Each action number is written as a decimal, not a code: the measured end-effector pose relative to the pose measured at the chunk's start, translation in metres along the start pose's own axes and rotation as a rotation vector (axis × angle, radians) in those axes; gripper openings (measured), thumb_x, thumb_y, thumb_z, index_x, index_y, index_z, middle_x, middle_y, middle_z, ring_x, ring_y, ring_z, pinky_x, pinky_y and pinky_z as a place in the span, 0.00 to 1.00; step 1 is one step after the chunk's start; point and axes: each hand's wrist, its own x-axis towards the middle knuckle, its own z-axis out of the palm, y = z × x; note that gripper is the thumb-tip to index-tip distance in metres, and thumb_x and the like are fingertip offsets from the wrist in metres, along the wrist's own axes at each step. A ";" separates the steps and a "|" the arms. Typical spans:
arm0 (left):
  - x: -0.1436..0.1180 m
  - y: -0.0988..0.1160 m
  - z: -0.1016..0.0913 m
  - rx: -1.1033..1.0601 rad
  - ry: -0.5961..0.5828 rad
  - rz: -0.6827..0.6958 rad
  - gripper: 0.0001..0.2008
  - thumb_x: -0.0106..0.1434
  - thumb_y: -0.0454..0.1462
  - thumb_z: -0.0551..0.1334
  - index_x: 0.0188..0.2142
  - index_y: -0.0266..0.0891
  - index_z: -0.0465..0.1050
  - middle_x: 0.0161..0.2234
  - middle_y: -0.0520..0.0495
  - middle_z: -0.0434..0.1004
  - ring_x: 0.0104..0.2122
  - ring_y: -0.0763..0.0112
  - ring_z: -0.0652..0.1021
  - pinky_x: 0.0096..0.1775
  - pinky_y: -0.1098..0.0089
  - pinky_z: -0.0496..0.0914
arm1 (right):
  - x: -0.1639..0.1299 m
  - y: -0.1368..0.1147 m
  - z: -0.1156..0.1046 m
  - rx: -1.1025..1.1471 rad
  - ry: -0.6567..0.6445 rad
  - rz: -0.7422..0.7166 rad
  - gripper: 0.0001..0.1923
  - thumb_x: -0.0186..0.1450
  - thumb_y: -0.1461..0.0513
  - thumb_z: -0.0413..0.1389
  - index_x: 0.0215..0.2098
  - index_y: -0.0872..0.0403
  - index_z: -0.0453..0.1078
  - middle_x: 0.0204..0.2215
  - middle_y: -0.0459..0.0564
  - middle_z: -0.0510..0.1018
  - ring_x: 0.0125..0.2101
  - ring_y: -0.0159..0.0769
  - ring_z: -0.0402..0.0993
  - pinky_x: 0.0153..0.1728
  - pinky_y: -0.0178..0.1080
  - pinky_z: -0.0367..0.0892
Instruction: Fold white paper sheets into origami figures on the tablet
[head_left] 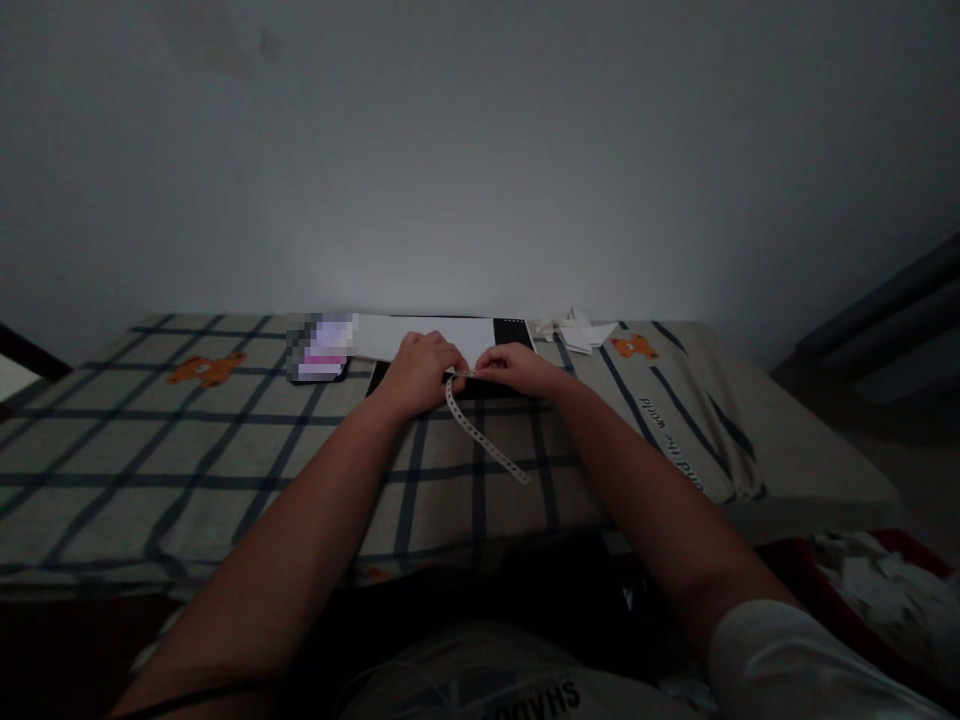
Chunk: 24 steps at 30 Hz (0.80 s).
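A narrow white strip with a row of dark holes [484, 443], like a perforated paper edge, curves down over the checked cloth. Its upper end runs between the fingertips of both hands. My left hand [421, 372] is closed, thumb and fingers pinching the strip. Close by on the right, my right hand [517, 368] pinches the strip's other part with thumb and forefinger. Beneath and behind the hands lie a white sheet [469, 335] and a black flat piece [512, 333] at its right end. The hands hide part of these.
A phone [319, 350] with a blurred screen lies left of the sheet. Crumpled white paper scraps [576, 330] are to the right. The checked cloth [225, 430] covers the surface up to a grey wall [480, 160]. A red container [911, 545] with paper scraps stands lower right.
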 end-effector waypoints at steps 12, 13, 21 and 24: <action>0.001 -0.002 0.003 -0.020 -0.015 0.037 0.09 0.59 0.39 0.57 0.36 0.42 0.73 0.36 0.46 0.78 0.41 0.59 0.69 0.41 0.58 0.55 | 0.001 0.001 0.003 -0.034 0.008 -0.017 0.14 0.60 0.54 0.55 0.33 0.58 0.73 0.30 0.50 0.76 0.31 0.32 0.69 0.33 0.35 0.61; 0.001 -0.002 0.003 -0.016 -0.018 0.037 0.09 0.58 0.39 0.57 0.36 0.43 0.73 0.36 0.46 0.78 0.41 0.59 0.69 0.41 0.58 0.55 | 0.001 0.000 0.004 -0.054 0.003 -0.030 0.14 0.60 0.54 0.55 0.33 0.58 0.72 0.30 0.49 0.76 0.31 0.31 0.68 0.33 0.35 0.61; 0.000 -0.001 0.000 -0.010 0.001 0.033 0.09 0.59 0.41 0.58 0.35 0.41 0.73 0.35 0.47 0.77 0.41 0.60 0.69 0.40 0.59 0.55 | -0.001 -0.001 -0.001 0.023 -0.018 0.020 0.14 0.59 0.55 0.56 0.34 0.59 0.72 0.29 0.49 0.76 0.30 0.31 0.68 0.32 0.34 0.61; 0.000 -0.001 0.000 -0.015 -0.001 0.027 0.08 0.58 0.40 0.58 0.35 0.42 0.73 0.36 0.47 0.77 0.41 0.60 0.69 0.40 0.59 0.55 | -0.001 -0.001 -0.002 0.022 -0.009 0.022 0.14 0.59 0.55 0.56 0.33 0.59 0.73 0.30 0.50 0.76 0.30 0.31 0.69 0.33 0.34 0.61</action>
